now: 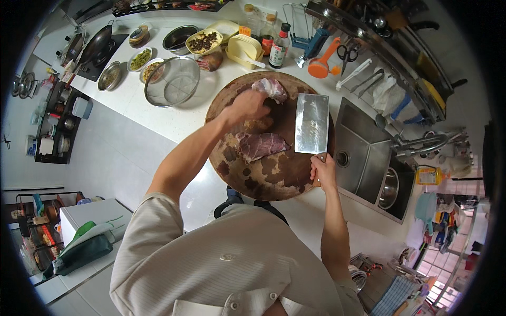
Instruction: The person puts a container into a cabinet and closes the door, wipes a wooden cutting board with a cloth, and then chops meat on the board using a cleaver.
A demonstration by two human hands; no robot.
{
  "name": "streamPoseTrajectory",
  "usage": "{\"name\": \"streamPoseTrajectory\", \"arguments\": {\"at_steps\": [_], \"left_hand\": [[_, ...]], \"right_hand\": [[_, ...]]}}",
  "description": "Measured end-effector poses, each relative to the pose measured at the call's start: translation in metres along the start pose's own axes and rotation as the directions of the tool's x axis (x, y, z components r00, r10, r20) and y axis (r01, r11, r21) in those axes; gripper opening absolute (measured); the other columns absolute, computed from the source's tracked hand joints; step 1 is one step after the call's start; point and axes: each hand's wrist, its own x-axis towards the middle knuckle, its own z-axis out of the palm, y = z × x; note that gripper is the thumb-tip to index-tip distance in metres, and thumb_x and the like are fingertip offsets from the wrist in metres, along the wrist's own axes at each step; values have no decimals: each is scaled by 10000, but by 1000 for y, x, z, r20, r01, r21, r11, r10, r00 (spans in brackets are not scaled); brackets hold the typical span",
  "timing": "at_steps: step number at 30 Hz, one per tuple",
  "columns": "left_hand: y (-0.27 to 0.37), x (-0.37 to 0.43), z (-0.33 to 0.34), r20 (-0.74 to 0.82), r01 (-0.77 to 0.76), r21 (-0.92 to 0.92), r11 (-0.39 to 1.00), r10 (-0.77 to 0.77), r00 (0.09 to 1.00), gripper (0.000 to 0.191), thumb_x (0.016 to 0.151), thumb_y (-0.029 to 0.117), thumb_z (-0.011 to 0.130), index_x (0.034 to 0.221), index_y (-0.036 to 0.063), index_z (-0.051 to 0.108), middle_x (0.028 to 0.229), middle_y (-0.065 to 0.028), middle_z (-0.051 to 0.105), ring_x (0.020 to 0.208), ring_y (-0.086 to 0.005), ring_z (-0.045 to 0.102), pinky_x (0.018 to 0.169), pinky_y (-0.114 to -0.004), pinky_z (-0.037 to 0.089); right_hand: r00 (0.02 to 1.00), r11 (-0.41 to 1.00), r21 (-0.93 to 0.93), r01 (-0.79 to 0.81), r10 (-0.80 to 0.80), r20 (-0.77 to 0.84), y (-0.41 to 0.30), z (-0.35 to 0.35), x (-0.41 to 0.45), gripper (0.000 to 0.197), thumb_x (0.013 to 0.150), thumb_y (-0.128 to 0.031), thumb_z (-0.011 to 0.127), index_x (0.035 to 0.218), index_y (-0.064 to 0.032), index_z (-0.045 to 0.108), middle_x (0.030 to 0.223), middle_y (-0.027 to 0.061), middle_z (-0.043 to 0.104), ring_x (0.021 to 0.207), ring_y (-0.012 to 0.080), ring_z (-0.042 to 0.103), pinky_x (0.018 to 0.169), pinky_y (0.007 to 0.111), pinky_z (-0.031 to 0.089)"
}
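My right hand (325, 170) grips the wooden handle of a broad cleaver (312, 123). Its wide steel blade lies over the right side of a round wooden chopping board (245, 181), pointing away from me. My left hand (250, 105), blurred, is over the far part of the board, right beside a pale, fatty piece of raw meat (270, 89). Whether its fingers hold that meat is not clear. A second, darker red slab of raw meat (263, 146) lies on the board, nearer to me, with neither hand on it.
A mesh strainer (172, 81) stands left of the board, near small bowls of chopped vegetables (140, 59). Behind are yellow containers (245, 49) and sauce bottles (279, 49). To the right is a steel sink (357, 146) with a faucet (421, 144). Scissors (347, 55) hang at the wall.
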Motion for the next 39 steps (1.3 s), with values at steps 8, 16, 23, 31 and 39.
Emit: {"name": "streamPoseTrajectory", "arguments": {"at_steps": [8,16,23,31,39], "left_hand": [[48,-76,12,384,170,-186,968,-88,919,537,771,467,805,914,-47,749,920,-265,731,913,-420,712,808,-482,542],[62,-87,25,376,298,-382,875,-147,915,458,781,355,808,1055,-9,761,946,-202,739,910,-313,708,787,-412,531],[37,-94,36,456,477,-870,124,-166,874,193,944,58,726,1136,69,715,1011,-47,751,942,-147,711,782,-299,564],[86,-130,23,186,78,-966,-247,-449,874,230,1030,52,618,1259,66,634,1121,-50,726,1005,-190,720,906,-364,607],[97,-164,95,314,135,-946,-295,-723,616,200,1041,85,597,1222,15,644,1162,-104,719,1048,-280,717,930,-478,611]], "right_hand": [[999,999,-33,-5,4,-46,2,-5,-2,142,945,-113,670,926,-36,552,671,46,563,473,142,545,415,314,457],[999,1000,-18,-13,12,-46,-1,-3,1,132,942,-121,671,925,-43,566,673,37,568,466,144,551,417,322,470],[1000,1000,20,-17,17,25,-1,-4,2,154,939,-124,683,939,-31,561,665,54,582,463,158,565,407,329,472],[996,997,61,-37,32,78,1,-11,3,158,945,-131,685,950,-53,547,681,45,571,475,154,559,411,320,478],[987,998,67,-4,-7,159,8,-19,10,151,957,-137,680,964,-66,546,705,43,567,485,149,558,415,324,485]]}}
